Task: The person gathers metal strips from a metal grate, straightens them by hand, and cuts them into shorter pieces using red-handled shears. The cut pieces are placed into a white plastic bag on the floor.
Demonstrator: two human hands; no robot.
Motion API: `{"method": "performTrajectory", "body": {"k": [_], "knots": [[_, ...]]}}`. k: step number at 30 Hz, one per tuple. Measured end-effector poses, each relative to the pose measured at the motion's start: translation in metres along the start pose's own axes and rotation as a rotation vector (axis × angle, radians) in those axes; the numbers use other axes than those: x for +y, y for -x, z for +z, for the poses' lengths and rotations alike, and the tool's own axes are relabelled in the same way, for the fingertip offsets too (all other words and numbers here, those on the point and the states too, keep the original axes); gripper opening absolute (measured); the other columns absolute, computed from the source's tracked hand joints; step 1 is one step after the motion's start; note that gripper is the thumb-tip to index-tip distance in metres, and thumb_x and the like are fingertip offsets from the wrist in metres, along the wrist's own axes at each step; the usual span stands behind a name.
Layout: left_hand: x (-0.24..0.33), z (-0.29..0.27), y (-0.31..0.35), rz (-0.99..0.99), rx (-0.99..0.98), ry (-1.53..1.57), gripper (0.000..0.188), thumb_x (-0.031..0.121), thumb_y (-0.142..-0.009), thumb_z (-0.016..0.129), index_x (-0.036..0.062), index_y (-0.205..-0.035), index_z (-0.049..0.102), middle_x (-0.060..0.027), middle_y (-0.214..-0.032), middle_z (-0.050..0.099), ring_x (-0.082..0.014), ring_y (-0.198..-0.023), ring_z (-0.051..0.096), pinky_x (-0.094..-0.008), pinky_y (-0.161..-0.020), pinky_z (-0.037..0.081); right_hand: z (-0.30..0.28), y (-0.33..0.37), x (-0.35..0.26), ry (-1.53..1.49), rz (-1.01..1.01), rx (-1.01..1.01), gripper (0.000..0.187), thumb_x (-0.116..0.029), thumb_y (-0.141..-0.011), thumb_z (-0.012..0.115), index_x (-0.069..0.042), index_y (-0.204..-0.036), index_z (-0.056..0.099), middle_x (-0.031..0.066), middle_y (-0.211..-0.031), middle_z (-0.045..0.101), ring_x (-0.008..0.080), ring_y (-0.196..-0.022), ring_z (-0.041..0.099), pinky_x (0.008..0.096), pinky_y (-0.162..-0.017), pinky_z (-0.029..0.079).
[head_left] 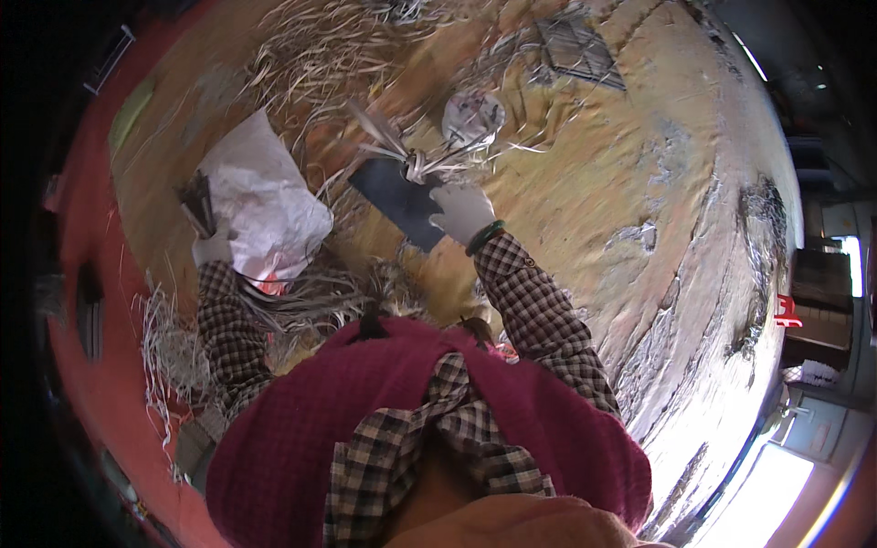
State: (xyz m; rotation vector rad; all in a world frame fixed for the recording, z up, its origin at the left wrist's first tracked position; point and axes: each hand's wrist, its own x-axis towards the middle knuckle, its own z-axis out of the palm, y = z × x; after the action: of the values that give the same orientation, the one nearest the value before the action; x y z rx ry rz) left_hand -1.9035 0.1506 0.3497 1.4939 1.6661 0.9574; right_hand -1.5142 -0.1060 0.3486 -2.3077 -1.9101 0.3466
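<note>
My left hand (213, 248), in a pale glove, is closed around a bundle of dark, thin strips (195, 205) that fans upward. Beside it lies a crumpled white sheet or sack (271, 196). My right hand (464, 212), also gloved and with a green band at the wrist, is at the right edge of a dark flat board (391, 199). Its fingers appear curled at the near end of a knotted bundle of pale strips (416, 164), though the grip is partly hidden. The bundle's loose ends are blurred and spread above the board.
A round whitish container (474, 119) stands beyond my right hand. Loose pale strips (329, 55) are heaped at the far side, and more strips (320, 297) lie close to my body. A grey woven panel (585, 52) is at the far right on the worn yellowish floor covering (639, 173).
</note>
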Motion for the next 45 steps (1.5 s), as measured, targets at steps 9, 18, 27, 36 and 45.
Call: {"method": "performTrajectory", "body": {"k": [9, 18, 27, 36, 45], "knots": [[-0.011, 0.083, 0.137, 0.075, -0.236, -0.388, 0.038, 0.036, -0.073, 0.069, 0.0035, -0.093, 0.067, -0.0089, -0.082, 0.068, -0.0181, -0.078, 0.064, -0.0326, -0.071, 0.048, 0.119, 0.162, 0.128, -0.417, 0.034, -0.538, 0.038, -0.035, -0.079, 0.056, -0.011, -0.108, 0.060, 0.0158, -0.105, 0.062, 0.0326, -0.100, 0.057, 0.0397, -0.084, 0.046], [0.060, 0.331, 0.316, 0.257, -0.671, -0.573, 0.037, 0.032, -0.078, 0.064, 0.0063, -0.105, 0.063, -0.0119, -0.099, 0.066, -0.0266, -0.093, 0.062, -0.0336, -0.084, 0.046, 0.121, 0.470, 0.393, -0.496, 0.660, -0.340, 0.030, -0.026, -0.081, 0.055, -0.009, -0.105, 0.062, 0.0141, -0.107, 0.062, 0.0319, -0.099, 0.058, 0.0384, -0.085, 0.046], [0.101, 0.433, 0.355, 0.123, -0.818, -0.884, 0.053, 0.041, -0.072, 0.063, 0.0021, -0.107, 0.060, -0.0186, -0.101, 0.064, -0.0309, -0.097, 0.060, -0.0361, -0.086, 0.047, 0.163, 0.582, 0.421, -0.576, 0.858, -0.358, 0.031, -0.021, -0.090, 0.041, -0.004, -0.108, 0.059, 0.0164, -0.116, 0.057, 0.0263, -0.112, 0.051, 0.0332, -0.097, 0.040], [0.120, 0.592, 0.408, 0.309, -1.159, -0.618, 0.064, 0.056, -0.070, 0.063, 0.0039, -0.107, 0.061, -0.0178, -0.106, 0.062, -0.0290, -0.099, 0.059, -0.0355, -0.086, 0.046, 0.166, 0.455, 0.466, -0.872, 0.589, -0.524, 0.034, -0.026, -0.088, 0.046, -0.007, -0.112, 0.059, 0.0133, -0.109, 0.062, 0.0287, -0.100, 0.059, 0.0373, -0.087, 0.046], [0.208, 0.803, 0.338, 0.002, -1.244, -1.155, 0.078, 0.057, -0.069, 0.062, 0.0009, -0.122, 0.051, -0.0194, -0.121, 0.054, -0.0280, -0.111, 0.053, -0.0341, -0.093, 0.043, 0.075, 0.339, 0.756, -0.873, 0.893, -0.350, 0.030, -0.021, -0.088, 0.044, -0.007, -0.110, 0.060, 0.0138, -0.109, 0.062, 0.0288, -0.098, 0.060, 0.0384, -0.085, 0.048]]}}
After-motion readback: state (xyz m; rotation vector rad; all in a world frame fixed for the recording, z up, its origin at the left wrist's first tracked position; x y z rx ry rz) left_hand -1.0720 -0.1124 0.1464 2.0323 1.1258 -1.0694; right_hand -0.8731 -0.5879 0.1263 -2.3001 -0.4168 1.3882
